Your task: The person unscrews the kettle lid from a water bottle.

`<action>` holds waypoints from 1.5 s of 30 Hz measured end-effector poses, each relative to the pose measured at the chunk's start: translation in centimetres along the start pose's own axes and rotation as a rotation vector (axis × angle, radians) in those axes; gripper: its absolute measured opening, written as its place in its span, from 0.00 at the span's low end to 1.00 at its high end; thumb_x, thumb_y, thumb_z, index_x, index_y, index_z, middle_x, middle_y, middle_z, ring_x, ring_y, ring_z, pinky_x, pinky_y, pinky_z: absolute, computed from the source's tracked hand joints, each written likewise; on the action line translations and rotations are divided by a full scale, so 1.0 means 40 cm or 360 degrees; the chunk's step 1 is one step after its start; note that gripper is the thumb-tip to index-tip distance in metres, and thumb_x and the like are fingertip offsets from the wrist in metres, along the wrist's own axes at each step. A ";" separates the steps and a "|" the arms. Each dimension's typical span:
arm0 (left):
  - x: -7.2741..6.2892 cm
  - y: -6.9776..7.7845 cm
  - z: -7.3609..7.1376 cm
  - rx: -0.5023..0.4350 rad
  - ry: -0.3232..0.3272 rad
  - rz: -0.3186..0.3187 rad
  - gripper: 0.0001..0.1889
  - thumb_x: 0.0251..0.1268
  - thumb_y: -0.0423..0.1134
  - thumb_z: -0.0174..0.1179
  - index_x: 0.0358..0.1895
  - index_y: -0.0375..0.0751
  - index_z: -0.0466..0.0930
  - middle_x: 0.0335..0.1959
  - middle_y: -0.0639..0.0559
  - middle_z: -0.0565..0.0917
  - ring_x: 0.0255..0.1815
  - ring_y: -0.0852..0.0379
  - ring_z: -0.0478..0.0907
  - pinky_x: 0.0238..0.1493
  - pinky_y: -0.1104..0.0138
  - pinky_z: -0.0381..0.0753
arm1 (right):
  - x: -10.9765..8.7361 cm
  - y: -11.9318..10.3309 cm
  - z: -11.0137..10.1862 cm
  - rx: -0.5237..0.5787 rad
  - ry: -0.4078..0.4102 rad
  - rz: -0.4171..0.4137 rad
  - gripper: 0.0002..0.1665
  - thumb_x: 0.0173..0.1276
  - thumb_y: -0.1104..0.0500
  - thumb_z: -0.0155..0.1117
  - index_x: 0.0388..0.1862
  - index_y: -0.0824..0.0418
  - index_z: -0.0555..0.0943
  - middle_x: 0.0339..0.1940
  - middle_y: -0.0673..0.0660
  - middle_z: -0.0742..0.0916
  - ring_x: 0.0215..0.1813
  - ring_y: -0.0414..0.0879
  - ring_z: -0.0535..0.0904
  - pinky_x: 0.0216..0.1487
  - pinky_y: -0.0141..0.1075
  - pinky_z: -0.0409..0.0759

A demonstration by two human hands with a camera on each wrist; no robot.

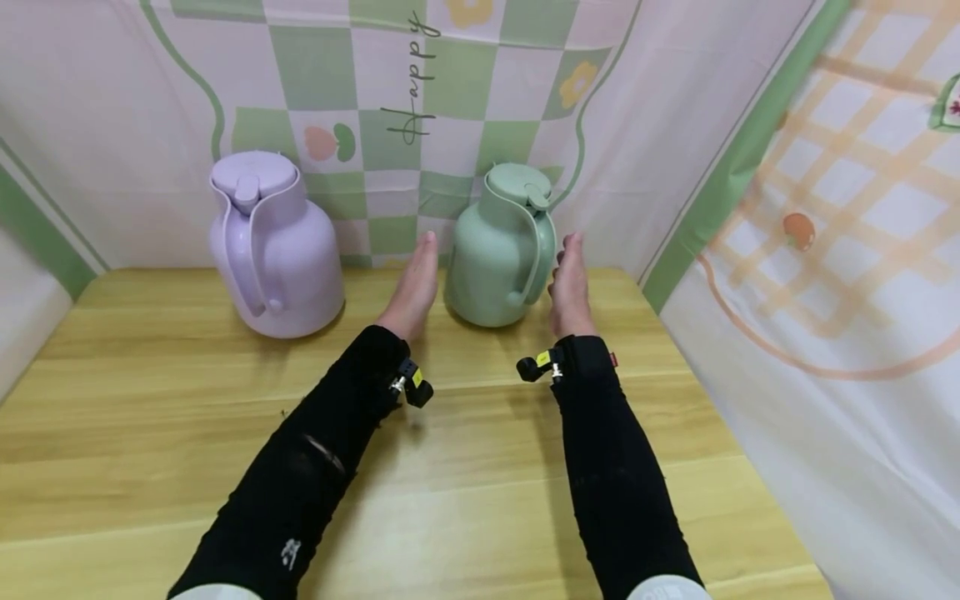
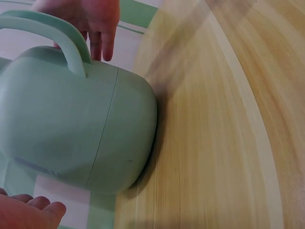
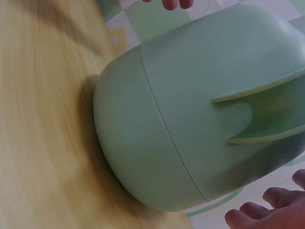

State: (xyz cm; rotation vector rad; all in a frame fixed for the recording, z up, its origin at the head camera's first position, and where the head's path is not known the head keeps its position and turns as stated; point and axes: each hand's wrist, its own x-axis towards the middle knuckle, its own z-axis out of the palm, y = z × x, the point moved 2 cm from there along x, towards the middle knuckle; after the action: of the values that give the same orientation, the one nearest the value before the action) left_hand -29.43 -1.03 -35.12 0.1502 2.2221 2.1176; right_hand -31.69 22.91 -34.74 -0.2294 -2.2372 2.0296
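A green thermos jug stands upright on the wooden table, its handle turned toward the front right. My left hand is held to the left of it, fingers straight, with a gap to the jug's side. On the other side my right hand is raised with straight fingers, close by the handle. Both palms face the jug. In the left wrist view the jug's body lies between the left fingers and the right hand. The right wrist view shows the right fingers apart from the jug.
A purple thermos jug stands on the table at the left, its handle toward the front. Behind both jugs hangs a checkered cloth along the table's back edge. Another patterned cloth hangs at the right. The wooden table top stretches toward me.
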 end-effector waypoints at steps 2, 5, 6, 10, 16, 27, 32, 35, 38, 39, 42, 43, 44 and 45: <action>0.005 -0.002 0.006 0.0003 -0.0018 0.0003 0.44 0.79 0.72 0.23 0.87 0.48 0.36 0.88 0.58 0.39 0.87 0.59 0.34 0.85 0.60 0.34 | 0.001 0.005 0.002 0.0006 -0.0013 -0.0010 0.51 0.73 0.18 0.25 0.80 0.47 0.62 0.88 0.53 0.58 0.86 0.55 0.52 0.83 0.57 0.52; 0.010 -0.006 0.013 0.0015 -0.0044 0.0001 0.44 0.79 0.72 0.23 0.87 0.49 0.35 0.88 0.58 0.39 0.87 0.60 0.33 0.85 0.60 0.34 | 0.000 0.010 0.008 0.0046 -0.0050 -0.0069 0.43 0.76 0.21 0.26 0.62 0.48 0.72 0.83 0.50 0.67 0.84 0.51 0.58 0.81 0.60 0.55; 0.010 -0.007 0.015 0.0018 -0.0055 0.0000 0.44 0.79 0.72 0.23 0.87 0.49 0.35 0.88 0.59 0.38 0.87 0.60 0.33 0.85 0.60 0.34 | -0.002 0.011 0.010 0.0065 -0.0061 -0.0084 0.40 0.77 0.21 0.27 0.58 0.47 0.74 0.81 0.49 0.69 0.83 0.50 0.60 0.80 0.60 0.56; 0.013 -0.009 0.024 -0.0016 -0.0087 -0.0013 0.44 0.79 0.72 0.24 0.87 0.50 0.35 0.88 0.60 0.38 0.87 0.61 0.33 0.85 0.61 0.34 | -0.006 0.013 0.014 0.0099 -0.0112 -0.0084 0.39 0.77 0.21 0.29 0.72 0.34 0.73 0.83 0.45 0.67 0.84 0.48 0.58 0.82 0.57 0.54; 0.016 -0.004 0.038 -0.0098 -0.0142 -0.0041 0.42 0.81 0.70 0.26 0.87 0.52 0.35 0.88 0.61 0.38 0.87 0.62 0.31 0.85 0.61 0.33 | -0.004 0.011 0.014 0.0060 -0.0102 0.0020 0.41 0.73 0.18 0.30 0.78 0.26 0.65 0.87 0.43 0.58 0.87 0.48 0.48 0.84 0.58 0.43; 0.025 0.003 0.050 -0.0010 -0.0216 -0.0094 0.41 0.80 0.71 0.23 0.87 0.55 0.34 0.88 0.60 0.37 0.87 0.60 0.31 0.85 0.59 0.35 | 0.005 -0.001 0.024 0.0028 -0.0058 0.0072 0.42 0.72 0.17 0.32 0.78 0.26 0.65 0.87 0.41 0.56 0.88 0.46 0.43 0.85 0.57 0.39; 0.024 0.006 0.050 0.0043 -0.0181 -0.0059 0.42 0.80 0.71 0.24 0.87 0.52 0.37 0.88 0.58 0.39 0.87 0.59 0.34 0.85 0.59 0.36 | 0.002 -0.003 0.028 0.0003 -0.0047 0.0073 0.43 0.71 0.17 0.34 0.78 0.30 0.67 0.86 0.42 0.59 0.88 0.45 0.46 0.85 0.55 0.43; 0.023 0.005 0.049 0.0073 -0.0164 -0.0033 0.42 0.81 0.70 0.24 0.87 0.50 0.38 0.88 0.57 0.40 0.88 0.58 0.35 0.85 0.60 0.36 | -0.002 0.000 0.029 0.0003 -0.0044 0.0072 0.42 0.72 0.17 0.34 0.76 0.31 0.69 0.86 0.42 0.61 0.87 0.46 0.49 0.84 0.54 0.47; 0.021 0.004 0.048 0.0052 -0.0164 -0.0024 0.42 0.81 0.70 0.24 0.87 0.49 0.38 0.88 0.57 0.40 0.87 0.59 0.35 0.85 0.60 0.37 | -0.005 0.004 0.029 -0.0004 -0.0034 0.0053 0.41 0.73 0.18 0.34 0.76 0.32 0.70 0.84 0.45 0.66 0.84 0.48 0.57 0.82 0.54 0.54; 0.020 0.004 0.048 0.0041 -0.0163 -0.0017 0.42 0.81 0.70 0.25 0.87 0.48 0.38 0.88 0.56 0.41 0.88 0.58 0.35 0.85 0.60 0.37 | -0.006 0.005 0.029 -0.0006 -0.0026 0.0053 0.40 0.74 0.18 0.35 0.75 0.32 0.70 0.83 0.45 0.67 0.83 0.48 0.58 0.82 0.54 0.56; 0.012 0.003 0.044 0.0021 -0.0161 -0.0002 0.42 0.81 0.70 0.26 0.87 0.48 0.38 0.88 0.56 0.41 0.88 0.57 0.35 0.85 0.59 0.37 | -0.009 0.006 0.031 -0.0014 -0.0015 0.0027 0.37 0.76 0.21 0.36 0.74 0.34 0.71 0.80 0.46 0.71 0.81 0.48 0.62 0.80 0.53 0.59; 0.008 0.003 0.042 0.0027 -0.0154 0.0014 0.42 0.81 0.69 0.26 0.87 0.47 0.38 0.88 0.55 0.42 0.88 0.57 0.36 0.85 0.59 0.38 | -0.011 0.005 0.032 -0.0023 -0.0026 0.0011 0.37 0.77 0.22 0.36 0.74 0.34 0.71 0.79 0.47 0.71 0.81 0.47 0.62 0.80 0.53 0.59; 0.004 0.003 0.040 0.0032 -0.0153 0.0029 0.42 0.81 0.69 0.26 0.87 0.47 0.38 0.88 0.54 0.42 0.88 0.57 0.36 0.85 0.59 0.38 | -0.014 0.004 0.032 -0.0032 -0.0034 0.0004 0.36 0.77 0.22 0.36 0.74 0.34 0.71 0.80 0.46 0.71 0.82 0.47 0.61 0.80 0.53 0.59; 0.001 0.003 0.038 0.0038 -0.0149 0.0041 0.42 0.82 0.69 0.26 0.87 0.47 0.38 0.88 0.54 0.43 0.88 0.57 0.37 0.85 0.59 0.39 | -0.018 0.002 0.033 -0.0035 -0.0048 -0.0010 0.36 0.78 0.23 0.36 0.74 0.34 0.70 0.80 0.46 0.70 0.82 0.46 0.60 0.81 0.53 0.58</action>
State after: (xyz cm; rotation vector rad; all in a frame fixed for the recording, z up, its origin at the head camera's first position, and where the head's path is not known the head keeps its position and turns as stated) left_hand -29.27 0.50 -35.08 0.2751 2.2049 2.0518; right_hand -31.22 21.50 -34.93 -0.1947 -2.2756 2.0195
